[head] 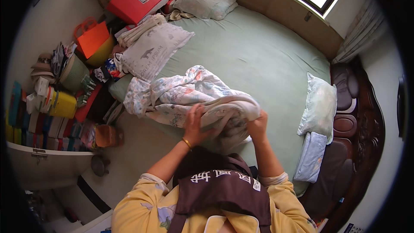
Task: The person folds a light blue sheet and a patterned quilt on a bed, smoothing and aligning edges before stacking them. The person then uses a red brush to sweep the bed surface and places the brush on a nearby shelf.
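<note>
A floral quilt (181,94) lies bunched on the near part of a bed with a pale green sheet (258,51). My right hand (258,123) grips the edge of a thick, light-coloured folded piece of bedding (233,103), which curves over near my body. My left hand (195,123) rests against that bedding's left side, fingers apart, with a gold-coloured bangle at the wrist. A greyish, crumpled part of the bedding hangs between my hands. Whether it is one piece with the floral quilt, I cannot tell.
A printed pillow (150,48) lies left of the quilt, more pillows (203,0) at the far corner. A green pillow (318,103) and a folded blue cloth (310,157) lie by the carved headboard (365,142). Boxes, bags and baskets crowd the left wall; a stool (99,165) stands on the floor.
</note>
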`<state>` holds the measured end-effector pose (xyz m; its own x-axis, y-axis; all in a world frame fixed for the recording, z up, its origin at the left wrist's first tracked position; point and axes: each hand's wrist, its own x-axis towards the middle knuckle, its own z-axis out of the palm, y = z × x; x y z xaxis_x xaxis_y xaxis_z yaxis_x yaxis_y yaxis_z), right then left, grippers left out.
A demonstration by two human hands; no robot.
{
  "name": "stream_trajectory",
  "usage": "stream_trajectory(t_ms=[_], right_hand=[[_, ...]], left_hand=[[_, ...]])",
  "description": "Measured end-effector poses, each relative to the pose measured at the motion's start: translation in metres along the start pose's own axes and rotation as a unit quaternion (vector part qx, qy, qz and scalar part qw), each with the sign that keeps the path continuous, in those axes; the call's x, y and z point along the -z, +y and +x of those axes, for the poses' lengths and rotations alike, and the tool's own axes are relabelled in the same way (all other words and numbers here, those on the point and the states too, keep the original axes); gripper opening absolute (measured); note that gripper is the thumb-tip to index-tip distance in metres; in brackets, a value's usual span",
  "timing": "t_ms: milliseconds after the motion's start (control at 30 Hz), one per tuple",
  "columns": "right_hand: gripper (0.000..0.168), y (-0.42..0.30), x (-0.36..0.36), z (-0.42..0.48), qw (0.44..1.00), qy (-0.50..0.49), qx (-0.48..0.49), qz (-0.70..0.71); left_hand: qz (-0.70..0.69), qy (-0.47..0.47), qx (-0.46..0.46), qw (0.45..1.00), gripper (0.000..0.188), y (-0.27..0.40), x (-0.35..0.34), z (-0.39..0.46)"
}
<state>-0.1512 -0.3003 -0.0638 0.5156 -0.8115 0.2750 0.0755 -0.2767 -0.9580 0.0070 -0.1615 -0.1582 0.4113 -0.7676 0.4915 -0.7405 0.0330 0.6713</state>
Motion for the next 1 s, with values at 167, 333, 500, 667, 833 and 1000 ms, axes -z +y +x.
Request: stream_trajectory(t_ms=[167, 333, 500, 667, 833, 1000], right_hand=[[0.015, -0.045, 0.024, -0.006, 0.988, 0.113, 0.033, 0.099], [0.030, -0.026, 0.109, -0.052, 0.878, 0.245, 0.167, -0.376], [0.031, -0.015, 0.248, -0.151, 0.863, 0.467, 0.098, -0.163], [0.030, -0.048, 0.302, -0.205, 0.808, 0.582, 0.069, -0.049], [0.030, -0.045, 0.289, -0.146, 0.844, 0.533, 0.034, -0.050], [0.028, -0.138, 0.282, -0.041, 0.845, 0.513, 0.151, -0.022]], left_hand=[[0.134, 0.099, 0.191, 0.967, 0.089, -0.081, -0.023, -0.050], [0.098, 0.070, 0.313, 0.942, 0.061, -0.179, -0.065, -0.089], [-0.220, 0.069, 0.344, 0.910, 0.029, -0.176, -0.075, -0.079], [-0.394, -0.094, 0.310, 0.860, 0.025, -0.123, -0.070, -0.056], [-0.433, -0.164, 0.499, 0.733, 0.040, -0.059, -0.103, 0.009], [-0.695, -0.224, 0.293, 0.617, 0.039, 0.042, -0.093, 0.166]])
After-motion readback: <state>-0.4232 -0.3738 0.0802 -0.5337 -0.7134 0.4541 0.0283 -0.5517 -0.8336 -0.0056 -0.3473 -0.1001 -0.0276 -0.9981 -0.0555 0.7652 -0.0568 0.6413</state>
